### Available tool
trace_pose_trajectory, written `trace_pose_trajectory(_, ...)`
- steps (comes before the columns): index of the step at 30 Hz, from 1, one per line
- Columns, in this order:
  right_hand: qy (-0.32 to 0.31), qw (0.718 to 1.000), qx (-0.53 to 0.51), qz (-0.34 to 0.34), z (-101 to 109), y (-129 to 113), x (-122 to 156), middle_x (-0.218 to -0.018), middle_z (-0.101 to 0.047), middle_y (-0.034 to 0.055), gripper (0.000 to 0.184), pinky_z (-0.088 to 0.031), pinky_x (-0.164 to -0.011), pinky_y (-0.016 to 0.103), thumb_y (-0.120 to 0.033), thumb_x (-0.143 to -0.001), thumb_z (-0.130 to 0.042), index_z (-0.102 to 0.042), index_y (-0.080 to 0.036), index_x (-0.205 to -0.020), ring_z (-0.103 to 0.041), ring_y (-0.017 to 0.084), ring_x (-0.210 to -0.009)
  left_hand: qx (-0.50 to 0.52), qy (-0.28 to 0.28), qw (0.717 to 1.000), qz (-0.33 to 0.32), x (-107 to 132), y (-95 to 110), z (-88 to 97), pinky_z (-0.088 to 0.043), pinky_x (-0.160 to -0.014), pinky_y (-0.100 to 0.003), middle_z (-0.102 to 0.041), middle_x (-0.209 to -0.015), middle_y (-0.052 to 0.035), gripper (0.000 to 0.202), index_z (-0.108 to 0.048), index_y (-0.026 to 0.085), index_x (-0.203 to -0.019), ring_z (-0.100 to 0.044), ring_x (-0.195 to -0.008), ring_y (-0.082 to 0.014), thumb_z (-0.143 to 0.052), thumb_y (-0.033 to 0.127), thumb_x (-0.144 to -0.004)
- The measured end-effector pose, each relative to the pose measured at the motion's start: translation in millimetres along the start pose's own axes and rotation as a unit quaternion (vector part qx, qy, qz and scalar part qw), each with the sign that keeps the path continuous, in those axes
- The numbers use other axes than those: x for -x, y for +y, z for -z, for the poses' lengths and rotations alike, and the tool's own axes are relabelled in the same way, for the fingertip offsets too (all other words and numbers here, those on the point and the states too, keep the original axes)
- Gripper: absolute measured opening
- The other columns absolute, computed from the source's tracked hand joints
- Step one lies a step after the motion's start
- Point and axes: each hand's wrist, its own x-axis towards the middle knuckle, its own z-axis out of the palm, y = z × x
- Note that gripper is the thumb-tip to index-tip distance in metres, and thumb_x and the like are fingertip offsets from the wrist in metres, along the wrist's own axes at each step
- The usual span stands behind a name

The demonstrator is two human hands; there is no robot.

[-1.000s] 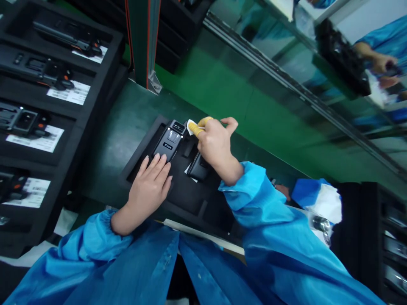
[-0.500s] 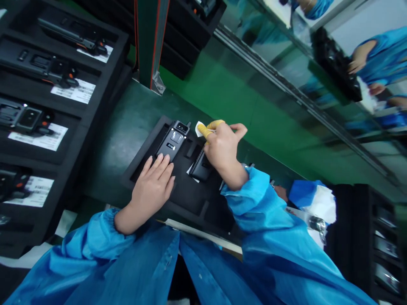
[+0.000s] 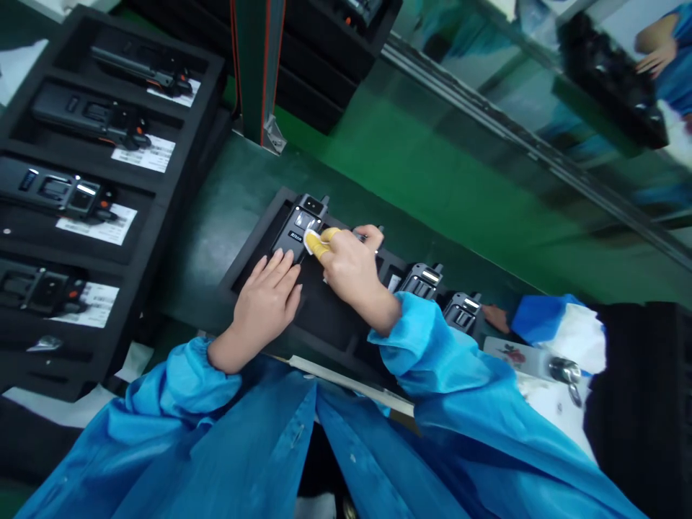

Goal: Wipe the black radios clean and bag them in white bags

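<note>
A black handheld radio (image 3: 299, 225) lies in a black foam tray (image 3: 254, 238) on the green bench. My left hand (image 3: 269, 300) rests flat on the tray, its fingertips on the radio's lower end. My right hand (image 3: 350, 265), with a yellow finger cot, pinches a small white sticker (image 3: 310, 241) and presses it against the radio's face. Two more radios (image 3: 424, 280) stand in slots of the same tray to the right, partly hidden by my blue sleeve.
A large black foam tray (image 3: 178, 130) at the left holds several radios with white labels. A green post (image 3: 258, 65) stands behind. A conveyor rail (image 3: 519, 151) crosses the upper right. Another person's hand (image 3: 494, 317) and white items lie at the right.
My right hand has moved left and down from the tray's far edge, bringing the white sticker onto the radio. The left hand stays put. The view has shifted, showing two more radios.
</note>
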Motion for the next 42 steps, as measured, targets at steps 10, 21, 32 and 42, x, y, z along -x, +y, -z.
trace_pose_trajectory(10,0.151,0.923,0.092,-0.34,50.4,94.0,176.4,-0.089,-0.063,0.0096,0.028,-0.029,-0.083,0.046,-0.016,-0.074,-0.046,-0.072,-0.019,-0.084,-0.052,0.023,-0.084,0.015,0.019,1.0,-0.007,0.2,-8.5,-1.5,-0.046,-0.106,-0.051,-0.064,-0.129,-0.0171,0.03,-0.068,0.015,-0.112,-0.056,-0.127,-0.0317,-0.05,0.025,-0.092)
trace_pose_trajectory(21,-0.037,0.819,0.069,-0.569,45.1,72.2,294.3,-0.091,-0.063,0.0183,0.034,-0.035,-0.06,0.033,-0.019,-0.077,-0.042,-0.073,-0.007,-0.087,-0.046,0.019,-0.062,0.003,0.032,0.998,0.062,-28.1,-16.1,-5.8,-0.039,-0.104,-0.063,-0.047,-0.141,-0.0299,0.063,-0.043,0.008,-0.14,-0.046,-0.131,-0.0446,-0.055,0.037,-0.086)
trace_pose_trajectory(32,-0.002,0.869,-0.039,-0.493,45.0,61.4,225.5,-0.066,-0.054,0.0121,0.083,-0.045,-0.051,0.045,-0.06,-0.08,-0.037,-0.048,-0.001,-0.138,-0.056,0.035,-0.058,0.023,0.02,0.961,0.276,-51.0,12.9,-1.3,-0.043,-0.1,-0.046,-0.062,-0.113,-0.0179,0.074,-0.044,0.014,-0.137,-0.057,-0.113,-0.0342,-0.075,0.016,-0.07)
trace_pose_trajectory(42,0.023,0.881,-0.027,-0.471,37.8,44.8,196.4,-0.079,-0.061,0.0224,0.093,-0.049,-0.058,0.051,-0.063,-0.08,-0.044,-0.038,0.009,-0.139,-0.06,0.039,-0.062,0.375,0.1,0.83,0.401,-59.2,8.6,3.3,-0.053,-0.069,-0.031,-0.063,-0.08,-0.0031,0.052,-0.05,0.015,-0.114,-0.063,-0.066,-0.016,-0.078,0.029,-0.073)
